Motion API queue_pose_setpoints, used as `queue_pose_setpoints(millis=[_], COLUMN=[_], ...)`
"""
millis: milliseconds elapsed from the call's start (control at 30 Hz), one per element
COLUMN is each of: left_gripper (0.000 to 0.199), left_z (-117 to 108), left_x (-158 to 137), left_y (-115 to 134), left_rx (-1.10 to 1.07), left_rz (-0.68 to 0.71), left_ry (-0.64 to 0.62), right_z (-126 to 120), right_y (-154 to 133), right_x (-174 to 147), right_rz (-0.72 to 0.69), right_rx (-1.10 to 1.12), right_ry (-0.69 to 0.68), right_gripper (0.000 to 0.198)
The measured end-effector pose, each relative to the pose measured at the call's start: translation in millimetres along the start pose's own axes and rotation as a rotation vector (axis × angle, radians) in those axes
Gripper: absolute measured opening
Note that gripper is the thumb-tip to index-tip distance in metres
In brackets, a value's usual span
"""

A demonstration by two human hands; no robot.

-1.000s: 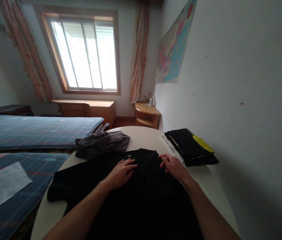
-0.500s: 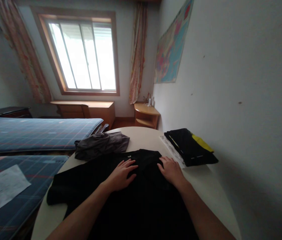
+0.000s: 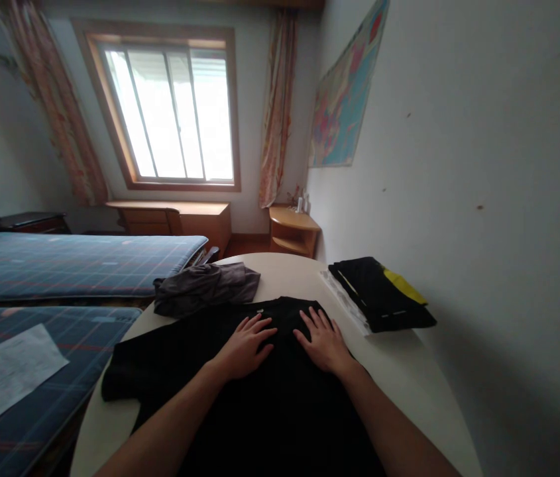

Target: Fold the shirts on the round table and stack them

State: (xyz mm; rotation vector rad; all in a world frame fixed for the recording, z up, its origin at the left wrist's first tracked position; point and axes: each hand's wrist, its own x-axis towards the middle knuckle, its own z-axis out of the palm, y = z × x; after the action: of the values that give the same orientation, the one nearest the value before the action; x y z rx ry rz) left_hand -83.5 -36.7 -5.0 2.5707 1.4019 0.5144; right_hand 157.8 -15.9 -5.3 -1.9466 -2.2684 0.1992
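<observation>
A black T-shirt point(image 3: 280, 411) lies spread over the round cream table point(image 3: 433, 397), one sleeve stretched out to the left. My left hand point(image 3: 244, 344) rests flat on it below the small neck label, fingers apart. Close by on the right, my right hand point(image 3: 323, 339) lies on the upper part of the shirt with its fingers spread. Neither hand grips the cloth. The shirt's right sleeve cannot be made out, and its lower edge runs out of view.
A crumpled grey garment point(image 3: 205, 288) lies at the table's back left. Folded black and yellow clothing point(image 3: 379, 295) sits on white packaging near the right wall. Plaid mattresses point(image 3: 81, 265) stand on the left, one with a paper sheet point(image 3: 11, 374) on it.
My right hand has slid left across the shirt, closer to my left hand, and its fingers are spread wider. My left hand stays nearly in place.
</observation>
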Motion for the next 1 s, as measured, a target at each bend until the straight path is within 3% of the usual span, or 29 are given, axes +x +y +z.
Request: queue_pose_setpoints(millis=[267,433,633,767,1000], left_gripper=[0.045,0.039,0.042,0.040,0.040], left_z=[-6,-36,-64,-67,-79], left_x=[9,-8,-45,-60,-72], left_y=[27,-8,-54,-67,-85], left_rx=[0.118,0.263,0.457,0.481,0.442], left_rz=[-0.122,-0.399,-0.814,-0.920,-1.046], left_ry=[0.049,0.116,0.166,0.090,0.036], right_z=[-6,-17,-20,-8,-1], right_y=[35,52,23,8,10], right_x=[8,16,27,28,24], right_rz=[0.071,0.093,0.236,0.309,0.287], right_rx=[-0.074,-0.106,-0.076,-0.048,-0.068], right_ry=[0.006,-0.040,-0.113,-0.027,0.084], right_gripper=[0.066,0.067,0.073,0.073,0.069])
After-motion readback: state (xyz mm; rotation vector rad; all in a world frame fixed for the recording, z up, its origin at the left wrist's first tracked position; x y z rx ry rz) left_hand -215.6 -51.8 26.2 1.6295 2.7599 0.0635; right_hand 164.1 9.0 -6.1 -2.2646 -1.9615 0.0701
